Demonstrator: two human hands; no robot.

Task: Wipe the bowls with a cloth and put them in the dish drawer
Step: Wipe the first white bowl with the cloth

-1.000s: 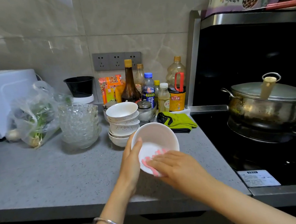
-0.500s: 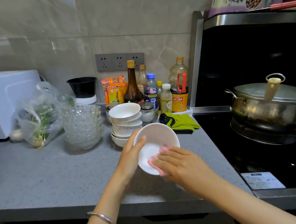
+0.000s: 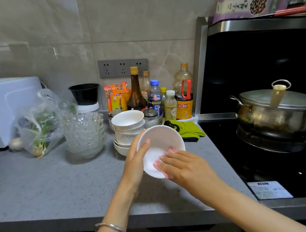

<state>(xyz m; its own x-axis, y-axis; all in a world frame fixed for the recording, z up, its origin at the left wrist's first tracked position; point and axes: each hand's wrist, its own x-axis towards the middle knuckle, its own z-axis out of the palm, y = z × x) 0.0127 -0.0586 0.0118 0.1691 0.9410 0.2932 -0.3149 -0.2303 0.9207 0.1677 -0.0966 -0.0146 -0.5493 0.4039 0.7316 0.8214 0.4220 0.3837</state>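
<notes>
My left hand [image 3: 136, 162] grips a white bowl [image 3: 161, 139] by its left rim, thumb inside, holding it tilted toward me above the grey counter [image 3: 52, 187]. Inside the bowl my right hand [image 3: 186, 166] presses a pink cloth [image 3: 168, 152] against the lower wall; most of the cloth is hidden under the fingers. Just behind stands a stack of white speckled bowls [image 3: 128, 127], and to its left a stack of clear glass bowls [image 3: 84, 133]. No dish drawer shows in this view.
Bottles and jars [image 3: 167, 99] line the wall behind the stacks. A green cloth [image 3: 188, 130] lies by the stove edge. A lidded steel pot [image 3: 280, 111] sits on the black hob at right. A plastic bag of greens [image 3: 36, 126] and a white appliance [image 3: 2, 109] stand left.
My right hand has rubbed the pink cloth a little around the lower inside of the bowl. The left hand keeps the same hold; the view has shifted slightly.
</notes>
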